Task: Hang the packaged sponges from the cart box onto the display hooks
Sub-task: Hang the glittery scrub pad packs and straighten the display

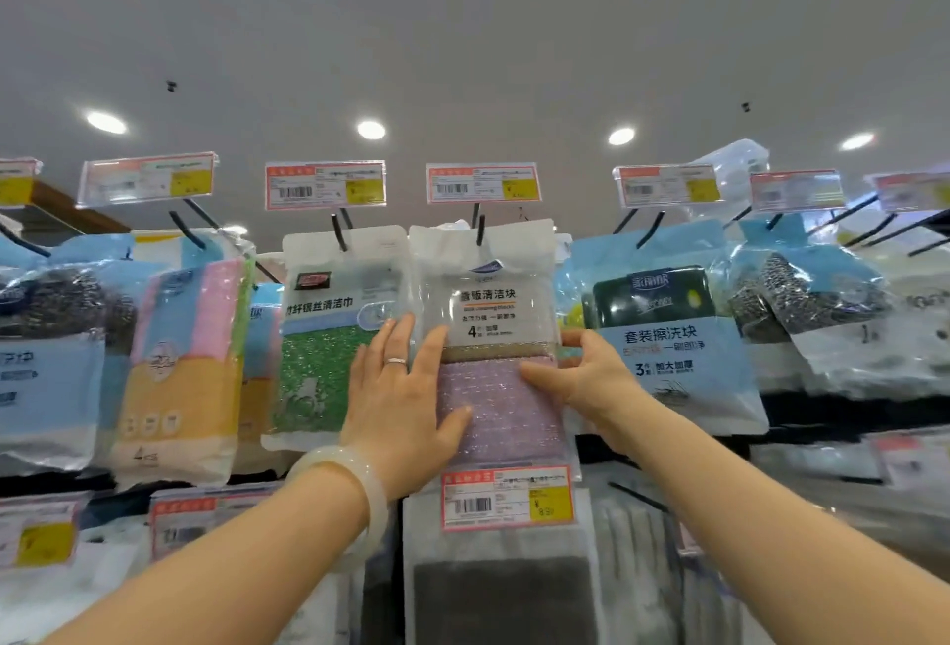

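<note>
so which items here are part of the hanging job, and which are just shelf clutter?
In the job:
- clear pack of pink and tan sponges
- black display hook
- left hand, right hand, both holding the pack

Just there:
- green scouring cloth pack
- dark green sponge pack
- price tag

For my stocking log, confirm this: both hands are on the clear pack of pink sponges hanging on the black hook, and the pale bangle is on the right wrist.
One detail is wrong: the pale bangle is on the left wrist. The head view shows it. The rest holds: left hand and right hand are on the clear pack of pink sponges, hanging on the black hook.
</note>
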